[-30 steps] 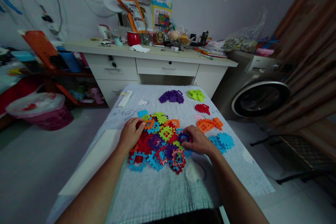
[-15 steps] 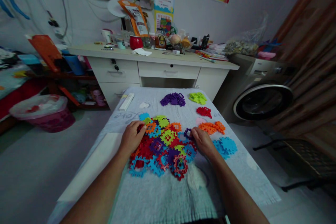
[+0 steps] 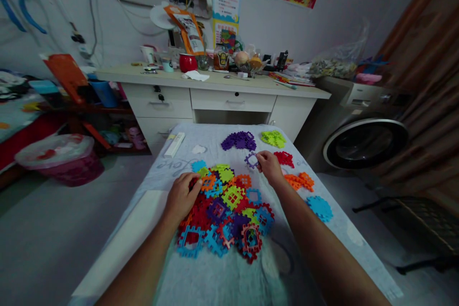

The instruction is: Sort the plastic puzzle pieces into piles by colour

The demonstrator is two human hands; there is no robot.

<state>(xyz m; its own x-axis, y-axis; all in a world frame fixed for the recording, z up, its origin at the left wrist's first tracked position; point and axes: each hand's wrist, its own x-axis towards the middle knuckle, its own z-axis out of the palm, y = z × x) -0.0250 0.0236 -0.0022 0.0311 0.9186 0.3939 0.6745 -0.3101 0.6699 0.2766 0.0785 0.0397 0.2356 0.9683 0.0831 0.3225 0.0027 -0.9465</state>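
A mixed heap of colourful interlocking plastic tiles [image 3: 225, 210] lies on a pale blue towel [image 3: 229, 277] over a small table. My left hand [image 3: 182, 196] rests with curled fingers on the heap's left edge, touching red and orange tiles. My right hand [image 3: 268, 167] pinches a purple tile [image 3: 251, 159] and holds it just in front of a sorted purple pile [image 3: 239, 141]. Other sorted piles lie nearby: lime green [image 3: 273, 138], red [image 3: 284, 158], orange [image 3: 299, 181] and blue [image 3: 320, 207].
A white remote-like bar [image 3: 174, 144] lies at the towel's far left. Behind stands a cluttered white desk [image 3: 215, 91] with drawers. A washing machine [image 3: 362, 138] is at right, a pink bin [image 3: 60, 160] at left, a dark chair [image 3: 419, 220] at right.
My right hand lifted a purple tile out of the mixed heap and carried it away from me toward the purple pile. My left hand stayed on the heap.
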